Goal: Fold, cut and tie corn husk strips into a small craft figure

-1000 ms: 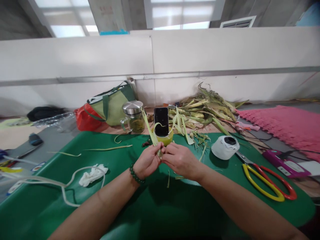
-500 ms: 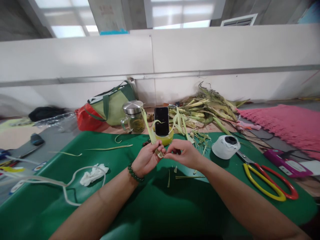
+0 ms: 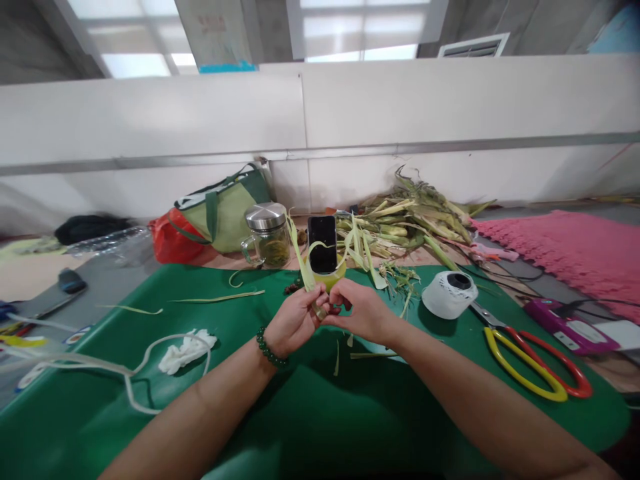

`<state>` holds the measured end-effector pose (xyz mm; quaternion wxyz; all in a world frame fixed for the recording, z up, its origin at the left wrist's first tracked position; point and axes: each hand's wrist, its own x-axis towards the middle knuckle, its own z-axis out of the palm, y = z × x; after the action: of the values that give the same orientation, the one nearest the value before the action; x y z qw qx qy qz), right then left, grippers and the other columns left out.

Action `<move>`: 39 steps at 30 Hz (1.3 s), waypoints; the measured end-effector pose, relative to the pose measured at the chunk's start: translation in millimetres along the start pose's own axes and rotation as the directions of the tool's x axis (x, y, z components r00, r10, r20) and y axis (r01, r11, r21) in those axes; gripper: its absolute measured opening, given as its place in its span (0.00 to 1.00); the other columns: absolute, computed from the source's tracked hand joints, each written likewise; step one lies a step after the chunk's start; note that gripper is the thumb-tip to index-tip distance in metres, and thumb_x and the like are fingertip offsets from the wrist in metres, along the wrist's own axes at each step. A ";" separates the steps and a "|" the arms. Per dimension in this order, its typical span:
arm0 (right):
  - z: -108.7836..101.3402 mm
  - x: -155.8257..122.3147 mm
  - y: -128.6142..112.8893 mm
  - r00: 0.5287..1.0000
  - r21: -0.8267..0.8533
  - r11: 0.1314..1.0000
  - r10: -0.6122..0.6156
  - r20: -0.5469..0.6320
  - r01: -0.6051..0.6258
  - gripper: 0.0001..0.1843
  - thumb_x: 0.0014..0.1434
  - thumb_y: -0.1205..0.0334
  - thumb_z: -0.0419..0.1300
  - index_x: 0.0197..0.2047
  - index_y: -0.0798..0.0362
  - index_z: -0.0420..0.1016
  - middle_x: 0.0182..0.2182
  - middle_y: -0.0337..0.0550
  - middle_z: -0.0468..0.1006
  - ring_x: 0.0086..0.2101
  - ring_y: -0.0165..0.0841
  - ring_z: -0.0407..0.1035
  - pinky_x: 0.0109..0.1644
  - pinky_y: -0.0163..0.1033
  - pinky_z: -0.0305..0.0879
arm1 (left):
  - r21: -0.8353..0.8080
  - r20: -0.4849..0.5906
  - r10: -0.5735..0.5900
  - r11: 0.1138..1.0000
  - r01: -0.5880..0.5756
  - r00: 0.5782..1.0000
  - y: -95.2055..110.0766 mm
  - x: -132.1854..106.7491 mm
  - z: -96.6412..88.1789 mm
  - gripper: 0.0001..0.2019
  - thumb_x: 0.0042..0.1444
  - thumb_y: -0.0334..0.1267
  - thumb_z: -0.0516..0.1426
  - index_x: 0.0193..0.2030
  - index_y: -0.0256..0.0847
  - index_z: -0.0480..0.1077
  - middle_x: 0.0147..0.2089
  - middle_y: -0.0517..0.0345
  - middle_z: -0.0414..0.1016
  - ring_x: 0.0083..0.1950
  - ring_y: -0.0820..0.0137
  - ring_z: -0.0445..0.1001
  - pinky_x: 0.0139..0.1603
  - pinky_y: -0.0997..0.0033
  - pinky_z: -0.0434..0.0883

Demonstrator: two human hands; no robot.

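Note:
My left hand (image 3: 294, 319), with a green bead bracelet (image 3: 270, 349) at its wrist, is closed round the lower end of a pale green corn husk piece (image 3: 308, 272). The leafy end of the husk sticks up past the fingers and curls at its tips. Close against it, my right hand (image 3: 364, 310) pinches at the bottom end of the piece; what lies between those fingertips is too small to make out. Behind the hands a phone (image 3: 323, 245) leans upright in a yellow holder (image 3: 327, 279).
Scissors (image 3: 530, 363) and a white thread spool (image 3: 447, 295) lie right on the green mat (image 3: 350, 427). At the back are piled husks (image 3: 415, 210), a glass mug (image 3: 270, 240) and a green bag (image 3: 225, 210). White cable (image 3: 133, 387) and crumpled tissue (image 3: 187, 351) sit left.
My right hand has shifted slightly left, closer against my left hand at the husk's bottom end. The husk stays in my left hand, and the whole view has moved slightly.

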<state>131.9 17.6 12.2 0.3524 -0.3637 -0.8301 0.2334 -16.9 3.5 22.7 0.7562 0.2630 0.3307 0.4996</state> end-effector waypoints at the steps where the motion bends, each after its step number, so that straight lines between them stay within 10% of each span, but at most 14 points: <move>1: -0.8 1.0 0.6 0.999 0.029 0.999 0.045 0.012 -0.045 0.15 0.44 0.60 0.68 0.28 0.54 0.64 0.25 0.33 0.65 0.25 0.25 0.57 0.30 0.31 0.55 | 0.012 0.019 -0.001 1.000 0.001 1.000 -0.4 -0.1 -0.4 0.10 0.57 0.30 0.55 0.24 0.33 0.65 0.20 0.64 0.59 0.21 0.80 0.62 0.25 0.80 0.66; 7: -5.9 11.2 9.5 0.939 0.511 0.788 0.279 0.199 -0.343 0.20 0.43 0.49 0.66 0.27 0.56 0.67 0.24 0.36 0.68 0.25 0.26 0.61 0.28 0.32 0.57 | 0.148 0.159 -0.150 0.981 0.126 0.976 3.4 -7.8 0.5 0.08 0.53 0.36 0.58 0.27 0.36 0.64 0.17 0.71 0.47 0.16 0.81 0.51 0.21 0.78 0.64; 15: -12.0 12.3 7.9 0.946 0.723 0.620 0.113 0.303 -0.306 0.18 0.43 0.52 0.66 0.31 0.58 0.72 0.21 0.37 0.72 0.22 0.25 0.63 0.22 0.30 0.52 | 0.411 0.291 -0.329 0.891 0.194 0.898 3.3 -9.7 -6.3 0.09 0.51 0.40 0.59 0.29 0.38 0.63 0.16 0.74 0.43 0.15 0.82 0.44 0.15 0.80 0.59; 22: -15.5 16.6 11.9 0.928 0.838 0.448 0.333 0.169 -0.313 0.18 0.41 0.52 0.67 0.27 0.54 0.66 0.12 0.26 0.57 0.13 0.18 0.44 0.16 0.30 0.36 | 0.522 0.368 -0.461 0.821 0.231 0.807 4.4 -12.0 -7.4 0.10 0.52 0.41 0.58 0.34 0.38 0.64 0.17 0.72 0.48 0.15 0.82 0.44 0.15 0.81 0.57; 32: -22.5 17.9 13.9 0.948 0.595 0.770 0.315 -0.041 -0.230 0.25 0.54 0.40 0.54 0.25 0.55 0.71 0.14 0.33 0.61 0.15 0.23 0.54 0.18 0.32 0.48 | 0.635 0.259 -0.267 0.771 0.044 0.928 -0.8 -11.4 -3.5 0.22 0.51 0.59 0.54 0.30 0.38 0.63 0.17 0.72 0.46 0.16 0.81 0.44 0.17 0.80 0.55; 39: -18.1 14.7 15.2 0.954 0.611 0.737 0.163 0.253 -0.288 0.23 0.41 0.48 0.68 0.35 0.58 0.74 0.20 0.35 0.71 0.19 0.24 0.60 0.20 0.30 0.53 | 0.597 0.176 -0.227 0.798 0.080 0.958 -5.1 -5.0 -6.2 0.22 0.49 0.59 0.56 0.30 0.40 0.61 0.17 0.72 0.49 0.16 0.81 0.46 0.16 0.81 0.54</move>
<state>145.0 40.8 20.1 0.3466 -0.2965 -0.6782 0.5761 -20.1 -2.6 16.2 0.7111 0.5125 0.3949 0.2752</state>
